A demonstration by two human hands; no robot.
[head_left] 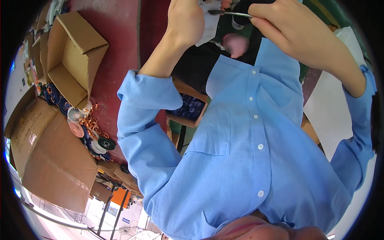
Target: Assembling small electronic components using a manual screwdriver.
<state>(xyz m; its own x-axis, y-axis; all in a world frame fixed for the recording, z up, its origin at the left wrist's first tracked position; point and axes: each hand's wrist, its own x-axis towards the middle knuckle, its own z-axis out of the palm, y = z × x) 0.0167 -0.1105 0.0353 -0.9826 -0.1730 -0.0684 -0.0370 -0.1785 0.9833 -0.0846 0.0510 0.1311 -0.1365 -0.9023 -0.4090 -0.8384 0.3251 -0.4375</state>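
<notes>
My left hand (185, 20) is raised at the top edge, back turned to me, fingers cut off by the frame. It touches a white-grey piece (208, 25); whether it grips it is hidden. My right hand (286, 24) is closed around a thin dark metal tool (230, 13) whose tip points left toward the left hand. A pinkish blurred spot (236, 44) and a dark object (196, 64) lie below the hands. Both forearms wear rolled-up sleeves of a blue buttoned shirt (248, 152), which fills the middle of the view.
An open cardboard box (72, 52) stands on the red floor (116, 36) at left. Below it lie small round fan parts and copper rings (86, 130) and flat cardboard (48, 160). A small box of dark blue pieces (190, 108) shows under my left arm. A white sheet (332, 116) is at right.
</notes>
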